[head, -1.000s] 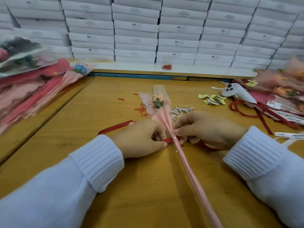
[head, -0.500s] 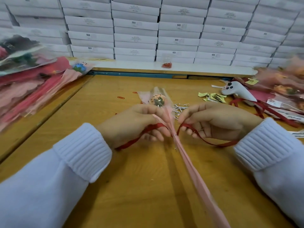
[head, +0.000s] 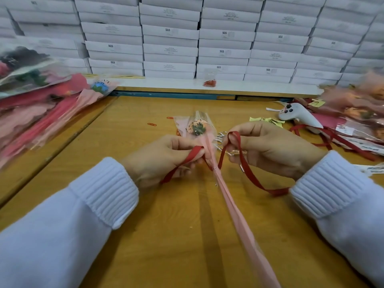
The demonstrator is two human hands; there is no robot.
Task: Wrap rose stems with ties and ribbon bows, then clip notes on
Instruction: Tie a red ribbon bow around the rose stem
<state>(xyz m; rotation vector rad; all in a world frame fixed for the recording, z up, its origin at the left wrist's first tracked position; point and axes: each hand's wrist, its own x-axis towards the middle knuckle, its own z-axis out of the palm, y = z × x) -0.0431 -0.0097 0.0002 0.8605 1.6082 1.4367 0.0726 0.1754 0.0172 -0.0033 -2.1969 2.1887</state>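
The left hand (head: 164, 156) and right hand (head: 268, 148) each pinch the red ribbon (head: 249, 173) at the rose stem (head: 228, 202); the bow probably needs its ends crossed next.

ribbon (head: 247, 173) red | rose wrap (head: 234, 215) pink | table (head: 176, 235) yellow-brown | boxes (head: 170, 34) white

Stem (head: 239, 221) lower end cut off by bottom edge, left pile (head: 31, 104) blurred, cut by left edge, right pile (head: 361, 100) blurred, cropped at right, box labels (head: 170, 49) too small to read, ties (head: 222, 134) partly hidden behind right hand (head: 270, 150).
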